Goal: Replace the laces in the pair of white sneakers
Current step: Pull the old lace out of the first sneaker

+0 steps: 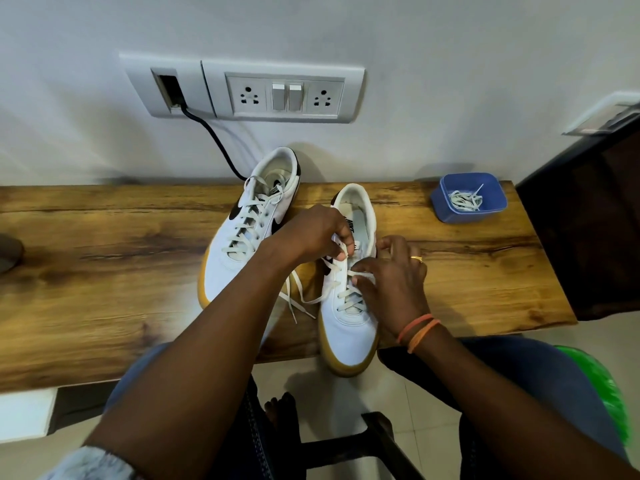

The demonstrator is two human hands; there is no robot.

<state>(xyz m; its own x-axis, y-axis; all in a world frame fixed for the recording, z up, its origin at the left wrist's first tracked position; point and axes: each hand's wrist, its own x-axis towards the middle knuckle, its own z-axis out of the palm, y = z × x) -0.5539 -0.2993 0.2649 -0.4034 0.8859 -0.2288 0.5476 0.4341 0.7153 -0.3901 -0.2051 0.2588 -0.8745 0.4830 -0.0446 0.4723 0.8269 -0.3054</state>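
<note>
While the laced left sneaker [252,223] lies on the wooden tabletop [104,271], the right sneaker [349,306] overhangs its near edge. The left hand [311,233] pinches a lace [343,252] above the eyelets; the right hand [394,282] pinches another strand. Spare laces [465,199] sit in a blue container [469,197] far right.

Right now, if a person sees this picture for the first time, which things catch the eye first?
First, the two hands, left hand and right hand, pinching a white lace on the half-laced white sneaker with a tan sole at the wooden bench's near edge. Beside it, to the left, stands the fully laced matching sneaker; at the far right, a blue plastic box holds more laces.
</note>
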